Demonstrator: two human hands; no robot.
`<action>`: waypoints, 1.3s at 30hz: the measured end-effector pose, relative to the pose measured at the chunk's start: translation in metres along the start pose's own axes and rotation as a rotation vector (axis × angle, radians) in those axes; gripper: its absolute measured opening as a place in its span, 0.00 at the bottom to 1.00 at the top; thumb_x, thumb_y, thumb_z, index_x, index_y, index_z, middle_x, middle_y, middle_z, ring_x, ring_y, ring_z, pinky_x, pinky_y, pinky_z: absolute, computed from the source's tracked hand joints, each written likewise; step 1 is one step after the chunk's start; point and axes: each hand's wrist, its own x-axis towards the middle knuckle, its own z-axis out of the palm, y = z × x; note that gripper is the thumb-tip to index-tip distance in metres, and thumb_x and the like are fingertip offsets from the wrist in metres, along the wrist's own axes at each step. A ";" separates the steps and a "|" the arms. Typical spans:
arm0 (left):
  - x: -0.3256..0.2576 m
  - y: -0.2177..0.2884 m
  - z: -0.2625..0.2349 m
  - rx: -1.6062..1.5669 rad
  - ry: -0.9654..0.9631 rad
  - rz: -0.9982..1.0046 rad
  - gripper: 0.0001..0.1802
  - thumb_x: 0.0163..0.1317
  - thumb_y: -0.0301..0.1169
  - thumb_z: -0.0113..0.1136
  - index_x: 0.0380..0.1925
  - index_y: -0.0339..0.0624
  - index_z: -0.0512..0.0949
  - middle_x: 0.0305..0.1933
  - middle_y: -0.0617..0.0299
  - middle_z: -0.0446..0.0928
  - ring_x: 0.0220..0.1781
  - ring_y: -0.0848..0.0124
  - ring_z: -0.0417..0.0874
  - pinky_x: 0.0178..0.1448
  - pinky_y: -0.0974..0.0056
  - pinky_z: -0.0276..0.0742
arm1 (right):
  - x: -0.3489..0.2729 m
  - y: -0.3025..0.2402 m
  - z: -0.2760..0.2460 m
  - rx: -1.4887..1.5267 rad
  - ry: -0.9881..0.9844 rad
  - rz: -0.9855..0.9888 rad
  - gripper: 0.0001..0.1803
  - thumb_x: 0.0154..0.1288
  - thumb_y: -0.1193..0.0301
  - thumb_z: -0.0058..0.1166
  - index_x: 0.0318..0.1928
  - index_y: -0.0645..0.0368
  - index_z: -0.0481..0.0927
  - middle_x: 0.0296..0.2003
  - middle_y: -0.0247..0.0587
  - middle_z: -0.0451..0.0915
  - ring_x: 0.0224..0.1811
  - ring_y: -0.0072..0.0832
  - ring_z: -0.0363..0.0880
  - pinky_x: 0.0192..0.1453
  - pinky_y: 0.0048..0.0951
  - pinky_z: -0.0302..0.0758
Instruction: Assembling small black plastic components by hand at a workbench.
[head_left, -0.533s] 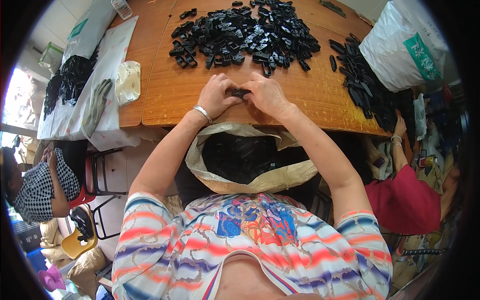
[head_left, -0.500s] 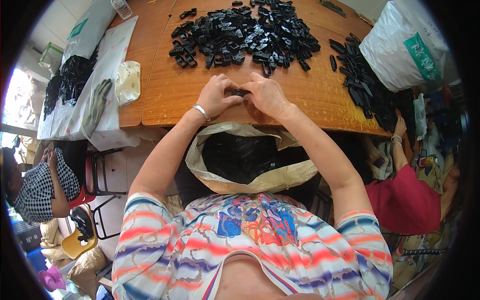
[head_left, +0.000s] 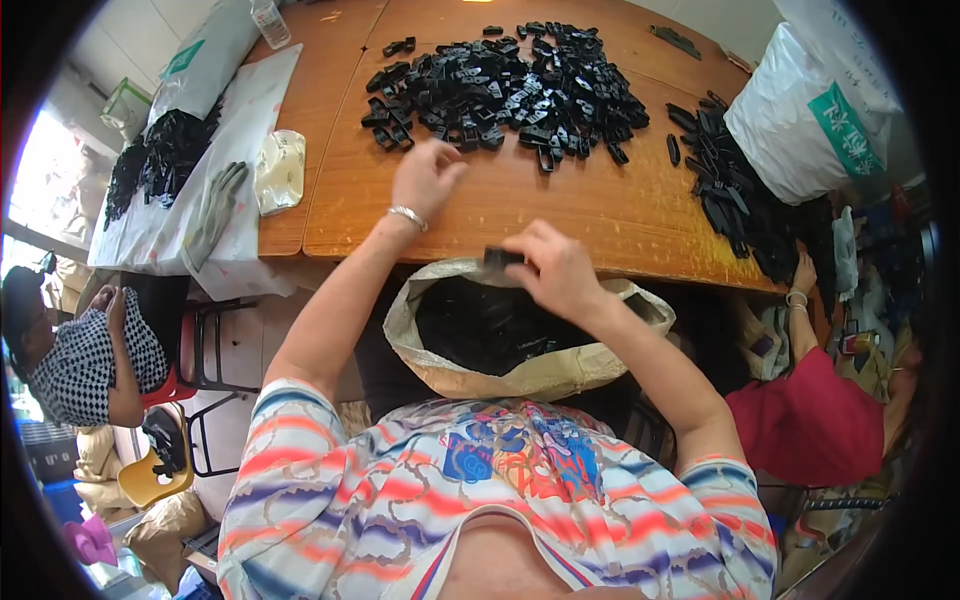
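My right hand [head_left: 556, 268] is over the sack's far rim, its thumb and fingers closed on a small black plastic part [head_left: 498, 259]. Below it, an open woven sack [head_left: 470, 384] sits at my lap, with many loose black parts [head_left: 470, 325] inside. My left hand [head_left: 428, 178] is above the table, just short of the near left edge of a big heap of black plastic parts [head_left: 510, 90]. Its fingers are smeared by motion, so their grip is unclear.
On the wooden table [head_left: 400, 225], more long black pieces [head_left: 715, 180] lie at the right beside a white bag [head_left: 790, 120]. Grey gloves [head_left: 215, 215], a clear-wrapped packet [head_left: 281, 172] and a bottle [head_left: 270, 22] are at the left. Co-workers sit on both sides.
My hands were together at the table edge around one black part. The right has drawn back over the sack with a part; the left has moved forward toward the heap.
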 end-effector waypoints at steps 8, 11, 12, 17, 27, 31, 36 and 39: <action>0.040 -0.011 0.004 0.379 0.069 0.104 0.14 0.55 0.31 0.65 0.42 0.46 0.78 0.44 0.51 0.75 0.47 0.53 0.78 0.52 0.56 0.76 | -0.014 0.011 -0.002 0.088 -0.141 -0.031 0.10 0.55 0.68 0.62 0.37 0.56 0.83 0.33 0.43 0.80 0.39 0.43 0.81 0.43 0.39 0.77; 0.033 -0.021 0.002 0.321 0.127 0.084 0.14 0.54 0.34 0.66 0.40 0.42 0.78 0.40 0.51 0.79 0.44 0.55 0.81 0.49 0.58 0.77 | 0.016 0.045 -0.016 -0.014 0.096 0.004 0.07 0.57 0.73 0.61 0.37 0.61 0.83 0.34 0.46 0.82 0.34 0.38 0.81 0.39 0.33 0.78; 0.029 -0.018 0.002 0.228 0.128 0.011 0.14 0.54 0.33 0.65 0.40 0.41 0.78 0.37 0.51 0.80 0.41 0.56 0.82 0.48 0.58 0.78 | 0.023 0.061 -0.019 -0.068 0.124 0.053 0.07 0.58 0.73 0.60 0.37 0.61 0.83 0.34 0.46 0.82 0.33 0.37 0.81 0.39 0.33 0.78; 0.002 -0.015 -0.004 0.061 0.027 -0.190 0.11 0.54 0.31 0.62 0.36 0.37 0.80 0.32 0.53 0.83 0.35 0.61 0.84 0.43 0.61 0.79 | 0.060 0.106 -0.027 -0.237 0.240 0.203 0.06 0.58 0.73 0.56 0.36 0.56 0.84 0.34 0.45 0.81 0.41 0.45 0.80 0.45 0.41 0.77; -0.032 0.026 0.015 -0.042 -0.194 -0.070 0.16 0.55 0.31 0.61 0.43 0.34 0.77 0.36 0.51 0.82 0.38 0.60 0.84 0.46 0.60 0.79 | 0.087 0.144 -0.038 -0.527 0.250 0.362 0.17 0.60 0.79 0.49 0.48 0.51 0.82 0.47 0.45 0.76 0.47 0.45 0.79 0.51 0.42 0.77; -0.034 0.032 0.014 0.013 -0.270 0.072 0.15 0.60 0.27 0.54 0.47 0.39 0.76 0.38 0.51 0.80 0.38 0.54 0.82 0.46 0.56 0.78 | 0.078 0.135 -0.042 -0.436 0.120 0.331 0.17 0.60 0.78 0.48 0.47 0.52 0.82 0.47 0.45 0.77 0.48 0.47 0.79 0.53 0.43 0.76; -0.036 0.044 0.005 0.322 -0.281 0.351 0.17 0.57 0.21 0.53 0.48 0.47 0.77 0.41 0.54 0.75 0.41 0.55 0.79 0.45 0.55 0.78 | 0.060 0.129 -0.049 -0.362 0.082 0.303 0.15 0.61 0.78 0.48 0.45 0.52 0.82 0.45 0.45 0.78 0.47 0.46 0.79 0.51 0.42 0.77; -0.030 0.045 0.005 0.424 -0.303 0.517 0.19 0.52 0.19 0.57 0.45 0.49 0.78 0.42 0.57 0.73 0.46 0.58 0.76 0.46 0.57 0.77 | 0.057 0.124 -0.051 -0.396 0.062 0.241 0.15 0.61 0.78 0.48 0.45 0.52 0.83 0.44 0.44 0.78 0.46 0.45 0.79 0.49 0.42 0.77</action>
